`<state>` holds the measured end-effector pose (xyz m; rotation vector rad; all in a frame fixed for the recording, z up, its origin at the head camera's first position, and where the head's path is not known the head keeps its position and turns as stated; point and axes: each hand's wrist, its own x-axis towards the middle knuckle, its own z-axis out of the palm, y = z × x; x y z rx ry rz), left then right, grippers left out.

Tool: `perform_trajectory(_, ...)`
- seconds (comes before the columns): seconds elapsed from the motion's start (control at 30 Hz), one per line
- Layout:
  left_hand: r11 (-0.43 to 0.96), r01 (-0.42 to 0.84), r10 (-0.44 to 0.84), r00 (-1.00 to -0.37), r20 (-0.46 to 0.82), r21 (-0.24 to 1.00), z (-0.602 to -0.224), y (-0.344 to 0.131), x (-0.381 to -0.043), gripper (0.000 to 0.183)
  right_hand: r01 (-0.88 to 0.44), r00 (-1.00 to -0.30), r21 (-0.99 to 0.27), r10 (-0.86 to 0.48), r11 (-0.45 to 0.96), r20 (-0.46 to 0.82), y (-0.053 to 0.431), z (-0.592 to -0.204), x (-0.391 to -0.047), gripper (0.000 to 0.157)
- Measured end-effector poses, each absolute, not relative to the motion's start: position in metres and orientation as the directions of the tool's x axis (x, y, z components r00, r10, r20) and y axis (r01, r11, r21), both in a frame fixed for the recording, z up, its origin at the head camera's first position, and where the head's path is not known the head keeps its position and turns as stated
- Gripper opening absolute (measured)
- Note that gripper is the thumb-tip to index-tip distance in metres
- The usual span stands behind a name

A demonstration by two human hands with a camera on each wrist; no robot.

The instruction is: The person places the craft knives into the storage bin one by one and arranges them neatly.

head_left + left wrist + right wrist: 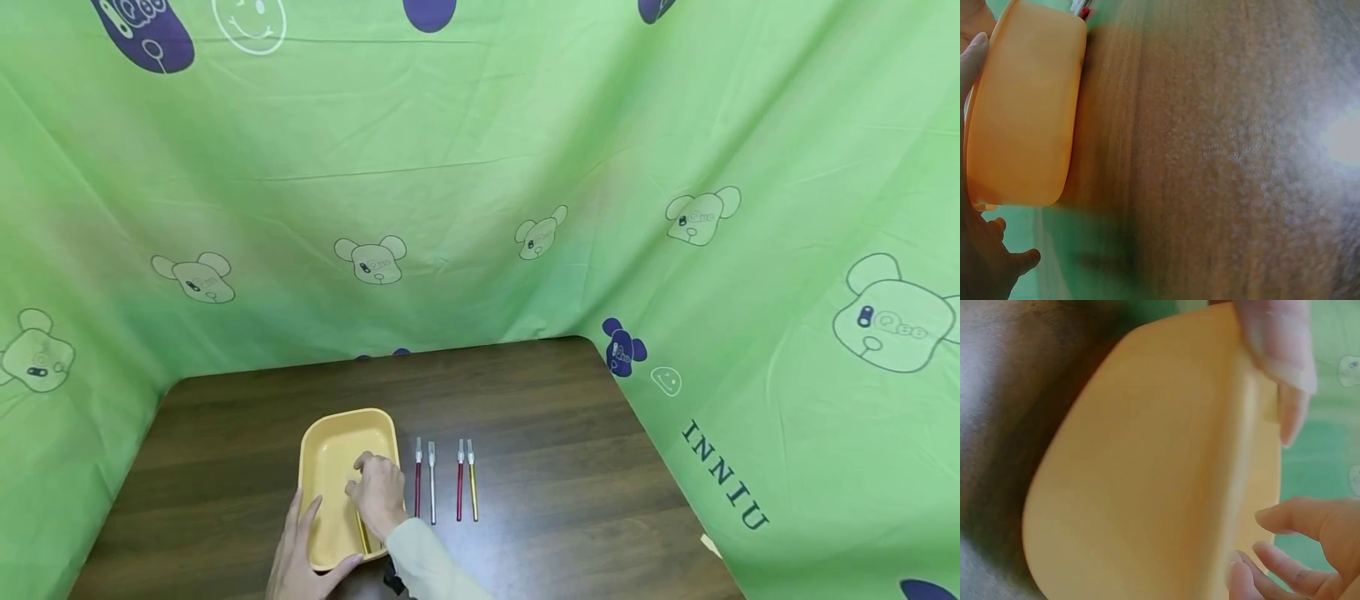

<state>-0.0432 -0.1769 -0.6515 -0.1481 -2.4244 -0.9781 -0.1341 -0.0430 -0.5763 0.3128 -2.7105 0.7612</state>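
The left hand (295, 557), fingers apart, touches the near left corner of a tray (339, 437) set nearer the surface's (555, 467) left edge, likely steadying it; the right hand (378, 496) bends above a gold rod (363, 532) inside, fingers clamped or not I cannot tell

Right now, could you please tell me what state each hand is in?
Left hand: holding the yellow tray at its near-left corner.
Right hand: open over the tray, fingers loosely bent, nothing visibly held.
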Motion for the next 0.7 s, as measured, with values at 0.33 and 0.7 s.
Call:
perform_trajectory(0.33, 0.732, 0.29, -0.09, -0.856, 0.51, 0.616, -0.654, -0.176, -0.044, 0.113, -0.275, -0.955, -0.564, -0.154, 0.779, 0.254, -0.034, -0.564, -0.135, 0.028)
perform_trajectory(0.7, 0.729, 0.28, -0.087, -0.868, 0.49, 0.625, -0.651, -0.175, -0.043, 0.112, -0.277, -0.955, -0.643, -0.132, 0.714, 0.265, -0.014, -0.562, -0.142, 0.029)
